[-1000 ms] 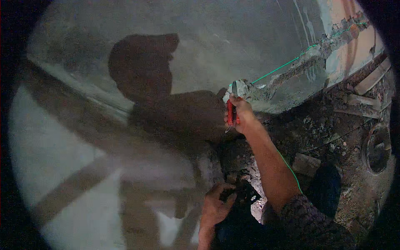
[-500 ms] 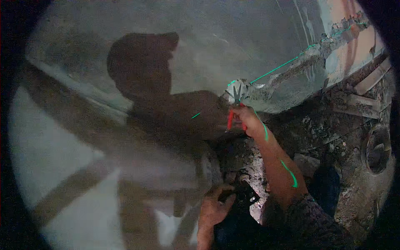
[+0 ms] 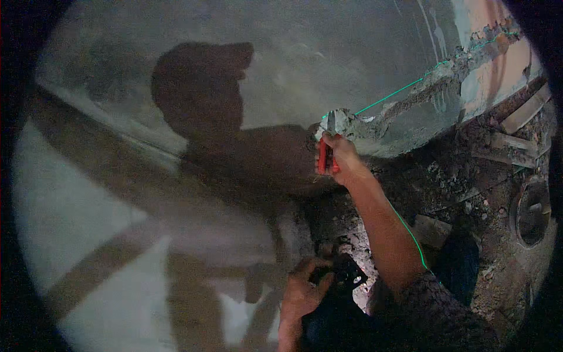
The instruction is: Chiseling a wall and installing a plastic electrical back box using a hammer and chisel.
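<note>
In my right hand point(image 3: 345, 155) is a pair of red-handled snips point(image 3: 331, 126), gripped around both handles. Their pointed blades are together, tips up against a pale, chipped hole point(image 3: 340, 119) in the grey wall. Lower down, the fingers of my left hand point(image 3: 305, 287) curl around a black object point(image 3: 346, 273); its kind is too dark to tell. It is well apart from the wall hole.
A green laser line point(image 3: 390, 97) runs over the grey wall point(image 3: 293, 70) beside a rough, broken groove point(image 3: 422, 97). Boards point(image 3: 516, 149), rubble and a round bucket-like container point(image 3: 532, 211) lie at right. My shadow covers much of the wall.
My right hand has closed the snips: their blades and handles were spread and are now together. It has shifted slightly up and left. My left hand has hardly moved.
</note>
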A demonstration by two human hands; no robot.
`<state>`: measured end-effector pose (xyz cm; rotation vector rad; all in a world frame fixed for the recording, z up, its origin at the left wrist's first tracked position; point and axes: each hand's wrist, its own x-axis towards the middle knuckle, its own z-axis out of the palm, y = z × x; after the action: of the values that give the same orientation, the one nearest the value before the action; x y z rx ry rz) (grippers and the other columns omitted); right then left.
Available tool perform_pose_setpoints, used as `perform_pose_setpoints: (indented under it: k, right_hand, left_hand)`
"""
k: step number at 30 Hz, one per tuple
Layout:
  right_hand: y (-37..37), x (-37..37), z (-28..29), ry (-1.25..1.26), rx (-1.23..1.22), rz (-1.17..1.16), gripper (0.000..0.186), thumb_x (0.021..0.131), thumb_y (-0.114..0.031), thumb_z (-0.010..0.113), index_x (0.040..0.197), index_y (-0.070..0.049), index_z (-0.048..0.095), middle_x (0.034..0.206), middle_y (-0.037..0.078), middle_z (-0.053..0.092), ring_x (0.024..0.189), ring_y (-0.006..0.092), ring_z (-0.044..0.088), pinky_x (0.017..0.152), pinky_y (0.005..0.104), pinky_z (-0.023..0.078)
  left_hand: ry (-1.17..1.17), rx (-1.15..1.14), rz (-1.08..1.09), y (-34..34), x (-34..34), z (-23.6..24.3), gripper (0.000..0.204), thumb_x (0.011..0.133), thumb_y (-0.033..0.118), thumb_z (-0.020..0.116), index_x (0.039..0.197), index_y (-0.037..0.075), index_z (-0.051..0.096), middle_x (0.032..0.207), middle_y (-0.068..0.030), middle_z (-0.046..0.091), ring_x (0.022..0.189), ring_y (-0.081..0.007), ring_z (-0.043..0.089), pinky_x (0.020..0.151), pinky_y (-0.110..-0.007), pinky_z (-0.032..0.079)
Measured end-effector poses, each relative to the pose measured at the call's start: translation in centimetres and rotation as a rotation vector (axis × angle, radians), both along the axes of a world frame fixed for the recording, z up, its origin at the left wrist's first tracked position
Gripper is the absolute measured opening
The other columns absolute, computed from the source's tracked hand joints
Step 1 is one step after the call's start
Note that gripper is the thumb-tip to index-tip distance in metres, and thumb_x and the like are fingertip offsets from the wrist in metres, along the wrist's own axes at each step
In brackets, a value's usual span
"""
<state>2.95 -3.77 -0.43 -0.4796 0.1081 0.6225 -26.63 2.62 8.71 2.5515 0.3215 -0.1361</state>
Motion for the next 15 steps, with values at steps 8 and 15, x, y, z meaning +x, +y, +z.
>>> perform_pose_setpoints:
  k: [8, 15]
  right_hand:
    - [-0.1, -0.4, -0.1, -0.040, -0.063, -0.102, 0.033, 0.097, -0.043, 0.061, 0.095, -0.010, 0.059, 0.076, 0.005, 0.060, 0.064, 0.0205, 0.061, 0.051, 0.0415, 0.050]
    - [0.7, 0.1, -2.7, -0.056, -0.278, -0.036, 0.025, 0.096, -0.035, 0.063, 0.097, -0.010, 0.060, 0.080, 0.003, 0.062, 0.066, 0.0199, 0.061, 0.053, 0.0419, 0.053]
  left_hand:
    - [-0.039, 0.045, -0.032, 0.3, 0.0, -0.3, 0.027, 0.085, 0.017, 0.075, 0.111, 0.010, 0.070, 0.107, -0.0117, 0.071, 0.098, -0.0247, 0.069, 0.085, -0.037, 0.054]
    - [0.046, -0.072, 0.045, 0.3, 0.0, -0.3, 0.026, 0.084, 0.011, 0.073, 0.109, 0.006, 0.068, 0.109, -0.0154, 0.070, 0.102, -0.0297, 0.068, 0.090, -0.038, 0.052]
